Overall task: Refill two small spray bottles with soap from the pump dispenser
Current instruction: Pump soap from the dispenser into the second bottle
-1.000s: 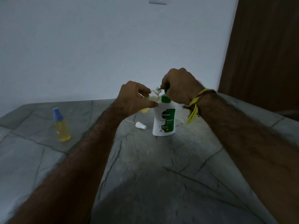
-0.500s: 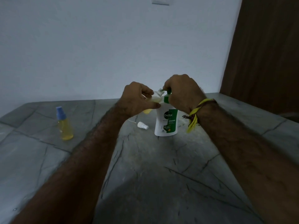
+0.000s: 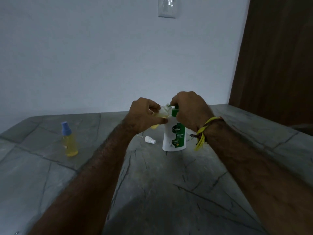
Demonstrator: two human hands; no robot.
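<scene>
Head view of a grey stone counter [image 3: 152, 192] against a pale wall. The white pump dispenser [image 3: 174, 136], with a green collar and a green label reading "Dettol Original", stands upright near the middle of the counter; its walls are opaque, so the level of soap inside cannot be told. The right hand [image 3: 189, 111], a yellow thread band [image 3: 203, 131] tied at its wrist, is closed over the pump head and covers most of it. The left hand [image 3: 144, 114] is closed around a small clear spray bottle [image 3: 162, 112], held tilted and uncapped with its open mouth touching the pump's spout; yellow liquid lies in the lower part of this bottle, while its upper part looks clear. The bottle's white spray cap [image 3: 149, 139] lies on its side on the counter, just left of the dispenser's base and below the left hand. A second small spray bottle [image 3: 69, 139], fitted with a blue cap, stands upright well apart to the left; it holds yellow liquid up to about its shoulder. A white wall switch [image 3: 166, 7] sits high on the wall, and a dark brown door panel [image 3: 274, 56] fills the right edge.
</scene>
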